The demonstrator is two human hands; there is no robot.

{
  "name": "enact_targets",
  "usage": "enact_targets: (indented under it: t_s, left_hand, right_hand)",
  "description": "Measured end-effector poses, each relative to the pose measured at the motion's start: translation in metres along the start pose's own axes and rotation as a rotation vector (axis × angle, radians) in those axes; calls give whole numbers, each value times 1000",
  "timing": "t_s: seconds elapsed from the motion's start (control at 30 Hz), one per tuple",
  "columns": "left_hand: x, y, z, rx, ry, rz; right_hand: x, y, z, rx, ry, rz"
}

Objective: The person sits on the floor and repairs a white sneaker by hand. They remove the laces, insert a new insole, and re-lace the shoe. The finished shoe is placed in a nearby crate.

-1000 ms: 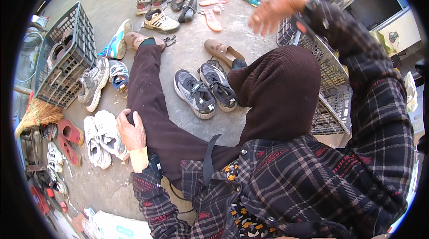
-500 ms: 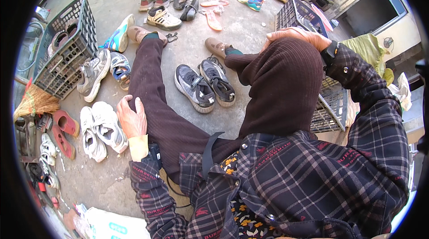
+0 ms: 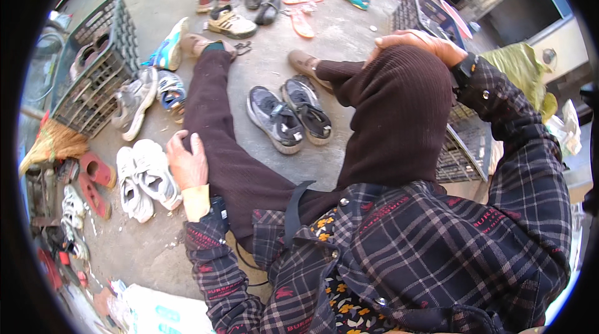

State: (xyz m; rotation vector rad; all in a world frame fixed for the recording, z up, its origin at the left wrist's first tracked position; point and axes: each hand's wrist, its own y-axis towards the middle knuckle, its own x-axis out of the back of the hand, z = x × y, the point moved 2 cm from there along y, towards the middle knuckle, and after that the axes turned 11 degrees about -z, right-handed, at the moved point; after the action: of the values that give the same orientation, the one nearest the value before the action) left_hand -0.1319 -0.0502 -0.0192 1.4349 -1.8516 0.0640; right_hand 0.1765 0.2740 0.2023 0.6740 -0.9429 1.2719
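Observation:
My left hand [image 3: 187,164] lies against the outside of my left leg, thumb and fingers apart on the dark brown trousers [image 3: 218,122]. White sneakers [image 3: 156,173] stand on the floor just beside it. My right hand [image 3: 424,45] rests flat over my raised right knee and holds nothing; some of its fingers are hidden by the knee. Between my legs stands a pair of grey and black sneakers [image 3: 273,120], side by side, toes pointing away from me. Neither hand touches a shoe.
Black plastic crates stand at left [image 3: 103,78] and at right [image 3: 465,153]. Ahead lie several loose shoes, including a cream sneaker [image 3: 231,22] and pink sandals [image 3: 302,23]. A straw broom [image 3: 59,143], red shoes [image 3: 93,193] and a white sack [image 3: 165,312] are at left.
The view has shifted slightly, so the things appear a little displaced. Both hands stay on my legs, and the shoes keep their places.

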Motion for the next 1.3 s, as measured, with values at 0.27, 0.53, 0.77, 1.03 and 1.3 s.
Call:
enact_targets:
  t_s: [0.27, 0.53, 0.77, 1.03, 1.3]
  left_hand:
    - [-1, -5, -3, 2, -47, -186]
    - [6, -11, -12, 140, -12, -56]
    - [4, -11, -7, 143, -50, -54]
    - [2, -9, -2, 144, -48, -54]
    - [-1, -11, -14, 97, -37, -42]
  right_hand:
    - [-31, 45, 15, 390, -216, -183]
    - [-42, 73, 15, 240, 26, -60]
    - [-45, 63, 40, 138, 43, -85]
    - [-59, 71, 64, 51, 106, -90]
    - [-60, 55, 47, -26, 156, -104]
